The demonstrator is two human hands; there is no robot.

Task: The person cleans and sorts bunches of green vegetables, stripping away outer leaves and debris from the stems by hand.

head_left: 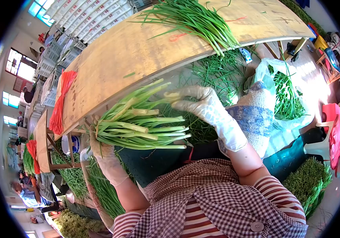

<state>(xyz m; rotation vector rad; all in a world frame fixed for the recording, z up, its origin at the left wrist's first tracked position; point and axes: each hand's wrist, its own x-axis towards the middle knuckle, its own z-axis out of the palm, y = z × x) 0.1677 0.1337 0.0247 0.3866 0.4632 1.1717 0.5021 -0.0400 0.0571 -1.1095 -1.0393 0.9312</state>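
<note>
My left hand (105, 152), in a pale glove, is closed around a bunch of Chinese chives (138, 131) above my lap. The pale stem ends point right, toward my other hand; the bunch covers most of the left fingers. My right hand (205, 105), in a white patterned glove, has its thumb and forefinger pinched on a pale chive stalk (172, 96) at the top of the bunch. A second bunch of chives (201, 24) lies at the far side of the wooden table (146, 51), with red ties near it.
A bundle of red ties (63, 101) hangs over the table's left edge. Below are loose chive leaves (219, 75) and a clear plastic bag (293, 115) of greens. White crates (86, 18) are stacked behind. Another person (31, 194) sits at far left.
</note>
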